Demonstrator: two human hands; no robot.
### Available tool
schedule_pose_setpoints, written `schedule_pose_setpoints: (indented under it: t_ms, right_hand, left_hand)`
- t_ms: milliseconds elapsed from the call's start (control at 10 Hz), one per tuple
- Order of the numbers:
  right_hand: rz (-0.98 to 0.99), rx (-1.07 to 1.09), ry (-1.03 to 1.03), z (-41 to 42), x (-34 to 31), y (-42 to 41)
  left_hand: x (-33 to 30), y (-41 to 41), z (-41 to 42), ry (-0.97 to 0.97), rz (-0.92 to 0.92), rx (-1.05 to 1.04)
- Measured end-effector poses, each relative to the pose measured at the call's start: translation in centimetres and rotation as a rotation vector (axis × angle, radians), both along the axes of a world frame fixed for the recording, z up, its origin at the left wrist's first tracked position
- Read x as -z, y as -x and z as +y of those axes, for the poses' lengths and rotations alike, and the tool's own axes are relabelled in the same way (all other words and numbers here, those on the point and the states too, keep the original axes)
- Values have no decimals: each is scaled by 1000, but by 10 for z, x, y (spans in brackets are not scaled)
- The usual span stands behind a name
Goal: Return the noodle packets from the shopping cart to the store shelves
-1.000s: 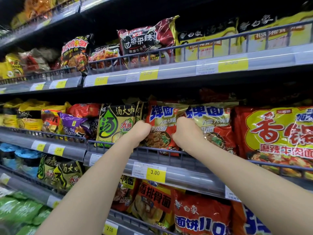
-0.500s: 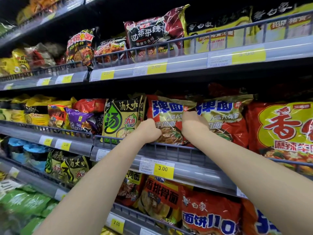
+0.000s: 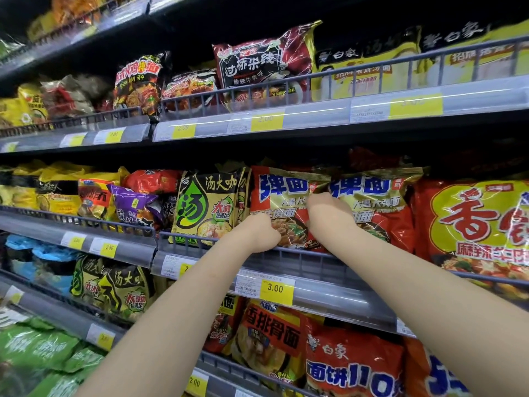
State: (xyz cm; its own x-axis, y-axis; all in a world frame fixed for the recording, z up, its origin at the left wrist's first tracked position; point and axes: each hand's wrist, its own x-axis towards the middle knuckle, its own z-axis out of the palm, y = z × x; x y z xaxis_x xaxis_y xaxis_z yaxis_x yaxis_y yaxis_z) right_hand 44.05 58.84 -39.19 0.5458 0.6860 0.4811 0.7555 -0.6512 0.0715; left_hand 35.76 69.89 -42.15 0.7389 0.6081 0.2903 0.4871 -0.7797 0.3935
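Observation:
A red and gold noodle packet [image 3: 282, 197] with blue characters stands upright on the middle shelf, behind the grey wire rail [image 3: 303, 257]. My left hand [image 3: 259, 233] grips its lower left edge. Higher up, my right hand [image 3: 326, 214] holds its right side, fingers tucked between it and a matching packet [image 3: 380, 202] beside it. Both arms reach up from the bottom of the view. The shopping cart is out of sight.
A green and black packet [image 3: 204, 209] stands just left, a large red and yellow pack [image 3: 475, 224] far right. Shelves above and below are packed with noodle bags behind wire rails. Yellow price tags [image 3: 276, 289] line the shelf edges.
The view has shifted slightly, so the shelf sits higher and further right. My right hand has slid up the packet's right side; the left hand still holds its lower left edge.

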Motion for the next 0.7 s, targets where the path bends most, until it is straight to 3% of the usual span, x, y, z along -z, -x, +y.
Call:
schedule_pose_setpoints:
  t_ms: [300,500,700]
  right_hand:
    - [-70,-66,-117,-21,4,7]
    - [-226,-169,-157,-42,14,18]
    - [-148,-364,-169,-56,33,42]
  left_hand:
    - [-3,24,-11,-193,-73,-9]
    - [-15,59,-36,-520,62,6]
    - [-11,101,-48,-625,124,30]
